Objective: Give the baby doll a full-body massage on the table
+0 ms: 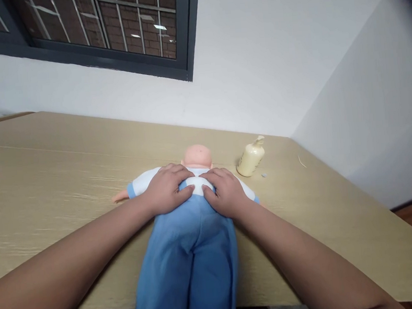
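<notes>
Head view: your left hand (168, 190) and right hand (226, 191) rest palm-down, fingers spread, on torso of doll (196, 225), gripping nothing. Doll lies on worktop (316, 226), head away from you, legs past near edge. Bottle (251, 159) stands right of head.

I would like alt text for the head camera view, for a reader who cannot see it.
A person's left hand and right hand rest palm-down on the upper body of a doll in blue and white, lying on a wood-coloured table. A pale yellow pump bottle stands farther right; a barred window is behind.
</notes>
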A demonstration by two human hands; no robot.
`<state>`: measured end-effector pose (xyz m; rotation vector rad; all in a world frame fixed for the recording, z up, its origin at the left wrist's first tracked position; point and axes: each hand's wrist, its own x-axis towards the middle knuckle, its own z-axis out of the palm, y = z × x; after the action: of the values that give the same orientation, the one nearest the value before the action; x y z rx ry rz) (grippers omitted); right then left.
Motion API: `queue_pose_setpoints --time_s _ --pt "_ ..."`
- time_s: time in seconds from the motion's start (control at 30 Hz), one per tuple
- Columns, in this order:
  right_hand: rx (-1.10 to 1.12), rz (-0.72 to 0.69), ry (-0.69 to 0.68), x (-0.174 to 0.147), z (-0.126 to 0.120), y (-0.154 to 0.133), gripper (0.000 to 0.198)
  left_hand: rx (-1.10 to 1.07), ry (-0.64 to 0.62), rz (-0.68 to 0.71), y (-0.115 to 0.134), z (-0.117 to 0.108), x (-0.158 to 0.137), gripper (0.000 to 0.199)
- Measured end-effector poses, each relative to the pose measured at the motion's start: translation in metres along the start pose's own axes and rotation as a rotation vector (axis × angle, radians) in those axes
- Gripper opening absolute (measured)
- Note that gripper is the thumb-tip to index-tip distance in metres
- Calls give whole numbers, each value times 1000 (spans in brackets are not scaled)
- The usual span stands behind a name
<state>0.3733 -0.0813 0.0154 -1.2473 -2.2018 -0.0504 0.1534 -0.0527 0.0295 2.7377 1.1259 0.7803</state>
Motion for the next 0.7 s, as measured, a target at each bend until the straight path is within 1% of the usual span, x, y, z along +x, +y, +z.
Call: queue_pose_setpoints --time_s 0.1,0.2,0.27,0.37,0.47,0.6,0.7 --pt "14 -2 15 -1 0 1 33 -7 19 3 -2 1 0 37" --pt "9 -11 72 -5 4 3 40 -11 57 0 -3 6 -5 45" --pt "-9 -7 84 -8 7 3 44 -10 66 -8 -4 8 -9 50" --pt "-33 19 53 -9 8 3 49 5 47 -31 -4 10 -11 55" --pt "-40 54 12 -7 5 1 52 29 1 -54 -4 8 -9 58" --pt "-38 91 -41 -3 -1 -3 48 32 -40 -53 -4 5 -4 57" --pt "-42 102 -62 -2 -2 -3 44 16 -36 -41 -6 4 -2 53"
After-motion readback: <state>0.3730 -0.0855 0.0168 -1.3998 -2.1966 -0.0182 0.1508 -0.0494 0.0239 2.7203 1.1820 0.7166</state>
